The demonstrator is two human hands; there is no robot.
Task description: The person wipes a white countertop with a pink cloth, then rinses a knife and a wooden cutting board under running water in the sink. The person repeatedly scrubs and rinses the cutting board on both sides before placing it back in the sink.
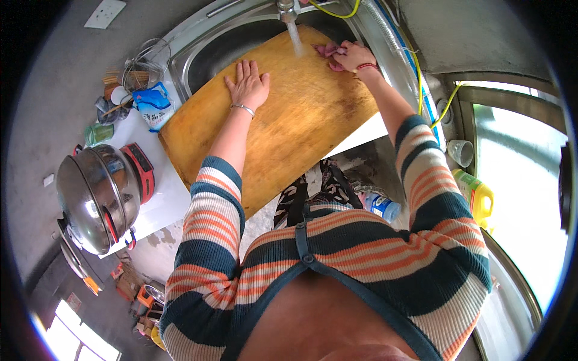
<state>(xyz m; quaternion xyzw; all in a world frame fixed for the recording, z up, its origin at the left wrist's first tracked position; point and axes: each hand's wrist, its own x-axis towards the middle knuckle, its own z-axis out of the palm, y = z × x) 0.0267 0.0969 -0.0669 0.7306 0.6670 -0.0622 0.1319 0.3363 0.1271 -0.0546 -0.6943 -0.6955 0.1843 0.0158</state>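
A large wooden board (289, 117) lies slantwise across a stainless-steel sink (216, 56) and the counter edge. From the faucet (286, 10) a stream of water runs onto the board's far part. My left hand (249, 85) rests palm down on the wood with its fingers spread, a bangle at the wrist. Near the board's far right edge, my right hand (356, 57) grips a wet pink cloth (332, 49) against the surface. A red beaded bracelet circles that wrist.
Left of the board, a blue-and-white bag (153, 106), a green glass jar (99, 133) and a lidded steel pot (101, 198) stand on the white counter (169, 194). Yellow hose (420, 85) runs along the right. A yellow jug (479, 201) stands by the window; a plastic bottle (381, 205) is lower down.
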